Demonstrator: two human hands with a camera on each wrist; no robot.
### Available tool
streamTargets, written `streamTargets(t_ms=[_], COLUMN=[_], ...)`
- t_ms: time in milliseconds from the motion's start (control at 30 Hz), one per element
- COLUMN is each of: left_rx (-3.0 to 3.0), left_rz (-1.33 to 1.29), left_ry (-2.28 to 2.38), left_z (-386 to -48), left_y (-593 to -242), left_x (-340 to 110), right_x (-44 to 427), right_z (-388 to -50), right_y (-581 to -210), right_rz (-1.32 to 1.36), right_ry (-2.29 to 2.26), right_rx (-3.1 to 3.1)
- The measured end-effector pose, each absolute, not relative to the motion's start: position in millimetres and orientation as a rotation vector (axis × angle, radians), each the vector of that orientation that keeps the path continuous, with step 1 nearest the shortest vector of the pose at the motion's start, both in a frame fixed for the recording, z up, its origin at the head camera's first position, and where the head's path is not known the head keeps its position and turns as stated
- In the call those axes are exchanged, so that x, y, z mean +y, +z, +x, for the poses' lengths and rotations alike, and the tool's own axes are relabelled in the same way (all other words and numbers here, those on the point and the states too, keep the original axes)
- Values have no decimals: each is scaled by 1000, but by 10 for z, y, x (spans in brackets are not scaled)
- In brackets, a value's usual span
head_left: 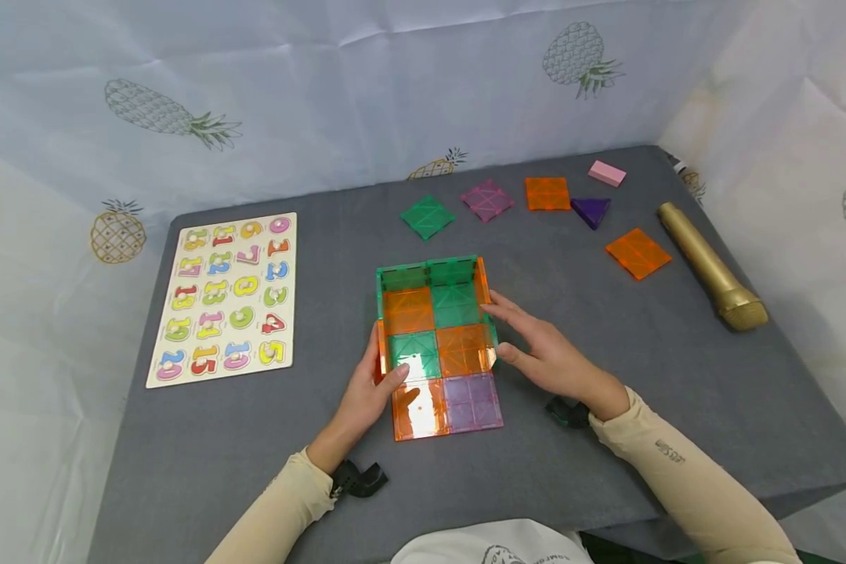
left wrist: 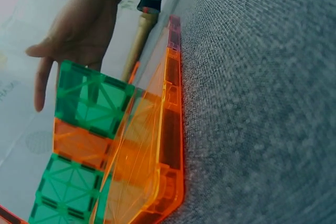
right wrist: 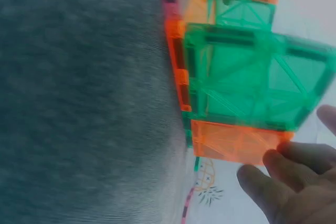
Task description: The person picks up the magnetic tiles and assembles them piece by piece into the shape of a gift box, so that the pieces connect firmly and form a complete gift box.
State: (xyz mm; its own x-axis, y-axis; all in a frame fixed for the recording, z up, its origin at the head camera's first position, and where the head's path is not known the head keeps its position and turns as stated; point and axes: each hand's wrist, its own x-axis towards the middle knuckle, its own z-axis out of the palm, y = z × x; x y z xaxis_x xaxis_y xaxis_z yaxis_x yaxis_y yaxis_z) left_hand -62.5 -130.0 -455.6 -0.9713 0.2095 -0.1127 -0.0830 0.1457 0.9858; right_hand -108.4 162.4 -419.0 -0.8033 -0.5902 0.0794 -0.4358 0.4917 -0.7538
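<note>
A box-like build of translucent magnetic tiles (head_left: 471, 305) lies on the table, with a floor of orange, green and purple squares and upright tiles along the back and sides. My left hand (head_left: 366, 392) holds its left side, fingers outside the orange wall tile (head_left: 384, 345) and thumb over the inside. Beside the right wall, my right hand (head_left: 553, 352) has its fingers extended and fingertips at the tiles. The right wrist view has these fingers (right wrist: 283, 174) by an orange wall tile (right wrist: 236, 142) next to a green one (right wrist: 239, 85). The left wrist view does not include the left hand.
Loose tiles lie behind the build: green (head_left: 427, 217), purple (head_left: 488, 200), orange (head_left: 547, 193), another orange (head_left: 638, 253). Near them are a dark purple triangle (head_left: 591, 211) and a pink block (head_left: 607, 173). A gold microphone (head_left: 708, 262) lies right, a number puzzle board (head_left: 289, 294) left.
</note>
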Motion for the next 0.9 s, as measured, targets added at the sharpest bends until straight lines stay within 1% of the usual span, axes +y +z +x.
streamTargets(t_ms=[267, 467, 700, 900], left_rx=[2248, 2291, 2529, 2598], left_rz=[106, 131, 207, 300], left_ry=[1891, 1753, 1224, 982], left_z=[-621, -517, -337, -345], left_y=[-4578, -4601, -4567, -4533], left_x=[-1285, -1355, -1504, -1539], right_x=[1593, 1610, 1642, 1650], right_z=[-812, -625, -621, -674], right_y=[-4312, -4403, -4446, -4458], right_rz=[-995, -1058, -1091, -1066], right_ry=[-866, -609, -492, -505], right_rx=[2825, 2838, 2797, 2746])
